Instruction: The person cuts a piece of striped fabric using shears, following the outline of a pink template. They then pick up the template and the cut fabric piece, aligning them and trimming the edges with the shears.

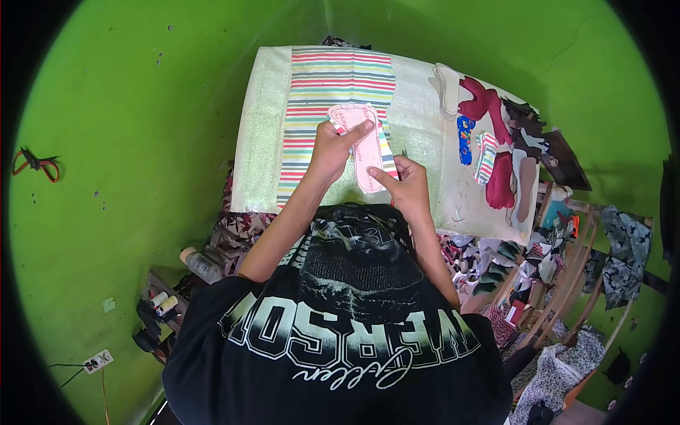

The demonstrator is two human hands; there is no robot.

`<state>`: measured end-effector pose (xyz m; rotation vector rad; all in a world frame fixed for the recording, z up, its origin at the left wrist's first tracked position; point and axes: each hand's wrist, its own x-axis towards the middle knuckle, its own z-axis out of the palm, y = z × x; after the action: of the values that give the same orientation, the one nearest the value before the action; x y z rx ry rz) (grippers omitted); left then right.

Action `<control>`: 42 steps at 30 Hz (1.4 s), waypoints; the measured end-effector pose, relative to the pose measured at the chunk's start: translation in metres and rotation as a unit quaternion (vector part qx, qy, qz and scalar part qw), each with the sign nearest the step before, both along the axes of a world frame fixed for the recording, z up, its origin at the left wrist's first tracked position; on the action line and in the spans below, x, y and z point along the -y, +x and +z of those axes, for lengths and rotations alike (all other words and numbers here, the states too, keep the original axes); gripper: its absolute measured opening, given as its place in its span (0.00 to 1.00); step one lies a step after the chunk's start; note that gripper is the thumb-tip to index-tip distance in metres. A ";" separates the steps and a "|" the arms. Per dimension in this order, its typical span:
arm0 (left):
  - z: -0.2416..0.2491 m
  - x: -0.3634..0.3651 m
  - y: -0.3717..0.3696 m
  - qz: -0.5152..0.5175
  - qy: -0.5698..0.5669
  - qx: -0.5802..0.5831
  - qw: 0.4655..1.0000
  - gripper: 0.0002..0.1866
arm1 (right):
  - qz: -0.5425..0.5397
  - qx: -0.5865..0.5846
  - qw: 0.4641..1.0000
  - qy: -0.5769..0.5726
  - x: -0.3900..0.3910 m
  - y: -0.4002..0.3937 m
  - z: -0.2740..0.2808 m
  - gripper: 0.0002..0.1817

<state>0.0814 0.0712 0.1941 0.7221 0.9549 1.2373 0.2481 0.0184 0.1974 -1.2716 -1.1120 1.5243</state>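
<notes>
A pink sole-shaped piece [366, 150] printed with red lettering is held up over the table, with striped fabric showing along its edges. My left hand [336, 147] is closed on its upper left side, thumb lying across the front. Lower down, my right hand [407, 185] pinches the right edge, its thumb on the pink face. A small dark pointed tip shows just above the right fingers; what it belongs to is hidden. Beneath and behind the piece, a striped cloth [340, 78] in red, yellow, green and blue lies flat on the pale table [418, 92].
At the table's right lie a blue patterned sole-shaped piece [465, 140], striped pieces [486, 157], maroon pieces [501, 180] and pale sole shapes [447, 91]. Fabric scraps fill a wooden rack [559, 276] at right. Red-handled cutters [37, 165] hang on the green wall.
</notes>
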 end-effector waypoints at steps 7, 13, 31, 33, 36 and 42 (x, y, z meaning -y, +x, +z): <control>0.006 -0.007 -0.002 -0.010 0.003 0.051 0.999 0.11 | -0.013 -0.018 1.000 0.019 0.005 0.000 0.011 0.11; 0.017 -0.015 -0.005 -0.018 -0.027 0.060 0.998 0.11 | -0.067 0.020 0.997 0.035 0.006 0.007 0.008 0.11; 0.018 -0.013 -0.018 -0.079 -0.034 -0.009 0.996 0.16 | -0.256 0.051 0.965 0.034 -0.002 0.018 0.012 0.17; 0.018 -0.014 -0.018 -0.079 -0.038 -0.009 0.996 0.16 | -0.265 0.059 0.961 0.044 -0.002 0.019 0.010 0.17; 0.018 -0.014 -0.020 -0.090 -0.035 0.000 0.995 0.16 | -0.274 0.067 0.958 0.053 -0.003 0.020 0.013 0.18; 0.020 -0.015 -0.022 -0.091 -0.054 -0.002 0.994 0.15 | -0.273 0.096 0.954 0.083 -0.007 0.025 0.014 0.19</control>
<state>0.0592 0.0860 0.2136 0.7101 0.9311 1.0165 0.2734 0.0249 0.2115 -1.4772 -0.8831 0.8940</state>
